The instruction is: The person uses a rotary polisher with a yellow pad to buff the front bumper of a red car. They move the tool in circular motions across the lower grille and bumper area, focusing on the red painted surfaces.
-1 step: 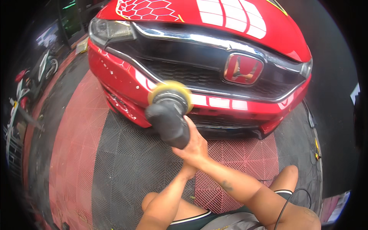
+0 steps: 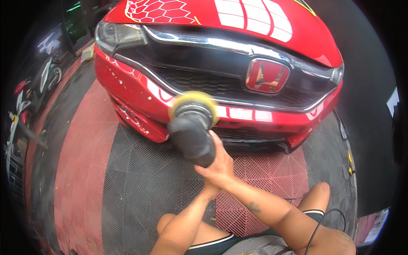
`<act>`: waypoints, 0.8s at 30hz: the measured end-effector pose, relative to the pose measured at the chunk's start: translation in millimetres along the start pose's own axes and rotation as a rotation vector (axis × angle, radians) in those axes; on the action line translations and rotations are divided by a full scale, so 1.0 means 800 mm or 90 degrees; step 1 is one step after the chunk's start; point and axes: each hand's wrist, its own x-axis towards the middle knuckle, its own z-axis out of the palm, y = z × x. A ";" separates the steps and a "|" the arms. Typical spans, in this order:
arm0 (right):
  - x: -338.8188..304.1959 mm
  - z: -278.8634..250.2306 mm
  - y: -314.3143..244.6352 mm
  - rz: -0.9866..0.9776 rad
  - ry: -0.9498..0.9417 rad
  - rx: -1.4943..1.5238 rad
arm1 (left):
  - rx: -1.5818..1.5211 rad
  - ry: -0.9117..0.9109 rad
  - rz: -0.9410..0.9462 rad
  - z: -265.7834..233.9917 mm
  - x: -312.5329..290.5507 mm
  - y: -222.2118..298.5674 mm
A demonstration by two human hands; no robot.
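My right hand (image 2: 220, 165) is closed around the black body of a polisher (image 2: 193, 138). The polisher's yellow foam pad (image 2: 196, 97), blurred at its rim, overlaps the red front bumper (image 2: 148, 100) of a car, just below the chrome grille trim; contact is hard to make out. My left hand (image 2: 211, 189) lies beneath the right one, wrists crossing, and its fingers are hidden behind the right hand and the tool. White specks dot the bumper at the pad's left.
Above the pad are the dark grille (image 2: 204, 78), a red emblem (image 2: 267, 75) and the left headlight (image 2: 121, 36). Ribbed red and black floor tiles (image 2: 144, 178) lie below. A black cable (image 2: 316, 231) loops by my right arm. Motorbikes (image 2: 46, 78) stand far left.
Polisher and right hand have shifted slightly right along the bumper. The car appears a little further left in the view. My grip looks the same.
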 end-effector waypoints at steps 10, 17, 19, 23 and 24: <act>-0.089 -0.123 0.149 0.068 0.326 0.148 | 0.382 -0.009 -0.081 0.129 0.005 -0.024; -0.105 -0.206 0.183 0.153 0.366 0.466 | 0.567 -0.049 -0.047 0.210 0.009 -0.001; -0.105 -0.227 0.192 0.169 0.368 0.529 | 0.590 -0.064 -0.043 0.227 0.015 -0.006; -0.107 -0.270 0.215 0.159 0.399 0.600 | 0.649 -0.055 -0.068 0.275 0.027 -0.004; -0.106 -0.279 0.220 0.156 0.407 0.642 | 0.652 -0.062 -0.046 0.283 0.031 -0.009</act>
